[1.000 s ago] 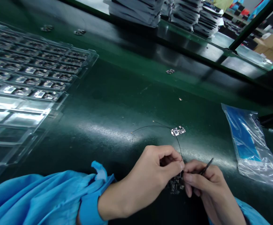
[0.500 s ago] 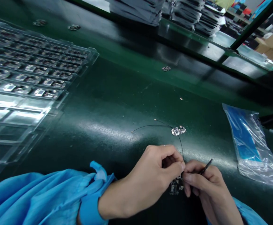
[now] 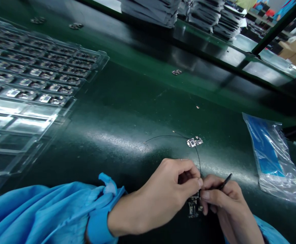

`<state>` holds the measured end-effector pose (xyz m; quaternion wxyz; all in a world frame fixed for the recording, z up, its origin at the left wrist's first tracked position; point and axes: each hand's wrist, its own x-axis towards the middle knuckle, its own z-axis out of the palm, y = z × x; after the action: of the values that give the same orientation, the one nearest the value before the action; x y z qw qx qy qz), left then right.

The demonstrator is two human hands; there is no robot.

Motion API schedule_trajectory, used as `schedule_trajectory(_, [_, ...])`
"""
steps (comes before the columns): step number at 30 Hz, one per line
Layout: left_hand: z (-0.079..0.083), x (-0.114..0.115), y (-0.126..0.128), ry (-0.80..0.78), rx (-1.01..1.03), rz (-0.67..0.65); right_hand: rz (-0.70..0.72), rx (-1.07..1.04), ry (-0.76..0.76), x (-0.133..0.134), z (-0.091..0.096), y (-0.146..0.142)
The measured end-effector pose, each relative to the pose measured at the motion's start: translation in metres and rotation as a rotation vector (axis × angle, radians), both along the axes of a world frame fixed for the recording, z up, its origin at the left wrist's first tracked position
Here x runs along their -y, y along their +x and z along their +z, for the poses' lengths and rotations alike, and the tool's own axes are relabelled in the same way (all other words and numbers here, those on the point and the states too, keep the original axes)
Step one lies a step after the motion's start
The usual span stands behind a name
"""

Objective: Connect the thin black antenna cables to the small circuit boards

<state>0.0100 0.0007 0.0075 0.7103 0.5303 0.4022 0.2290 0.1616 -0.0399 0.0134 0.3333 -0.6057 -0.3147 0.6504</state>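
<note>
My left hand [image 3: 173, 186] is closed, its thumb and forefinger pinching a thin black cable [image 3: 199, 159]. That cable runs up to a small circuit board [image 3: 195, 142] lying on the green work surface, with two more loose cable ends [image 3: 160, 136] stretching left from it. My right hand [image 3: 221, 200] touches the left fingertips and is closed around a slim black stick-like tool [image 3: 225, 180], whose one end sticks out past the knuckles. Beneath the fingertips is another, darker circuit board [image 3: 193, 206], partly covered by both hands. The exact contact at the fingertips is hidden.
Clear plastic trays [image 3: 61, 76] filled with circuit boards lie at the left, with bare tray compartments [image 3: 23, 125] nearer. A plastic bag with a blue sheet [image 3: 267, 149] is at the right. One loose board [image 3: 177, 72] lies farther back. Grey stacks [image 3: 150, 12] stand on the shelf.
Both hands have shifted very slightly right and down, still together. More of the dark board shows below the fingers. One loose cable end has moved a little to the right.
</note>
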Motion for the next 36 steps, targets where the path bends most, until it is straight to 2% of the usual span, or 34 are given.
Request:
schedule_trajectory(4, [0.003,0.0,-0.001,0.041,-0.026,-0.003,-0.007,-0.019,0.018,0.0,-0.003,-0.002])
schedule_trajectory(8, [0.003,-0.002,-0.001,0.042,-0.033,-0.001,0.067,0.052,0.07,-0.002,-0.002,0.0])
schedule_trajectory(13, [0.002,-0.003,-0.002,0.021,-0.029,0.021,0.139,0.27,0.313,0.0,0.009,0.035])
schedule_trajectory(17, [0.002,-0.002,-0.004,0.013,-0.032,0.009,0.025,0.458,0.479,-0.003,0.007,0.054])
schedule_trajectory(21, [0.001,-0.002,-0.004,0.029,-0.027,0.024,0.074,0.505,0.422,-0.005,0.001,0.043])
schedule_trajectory(25, [0.0,-0.003,-0.003,0.021,0.002,0.056,0.074,0.414,0.402,0.0,0.003,0.028])
schedule_trajectory(31, [0.0,0.0,-0.002,0.032,0.059,0.072,0.022,0.12,0.047,0.0,0.007,0.006])
schedule_trajectory(36, [0.0,0.002,-0.002,0.051,0.048,0.044,-0.002,0.024,0.029,-0.001,0.003,-0.005])
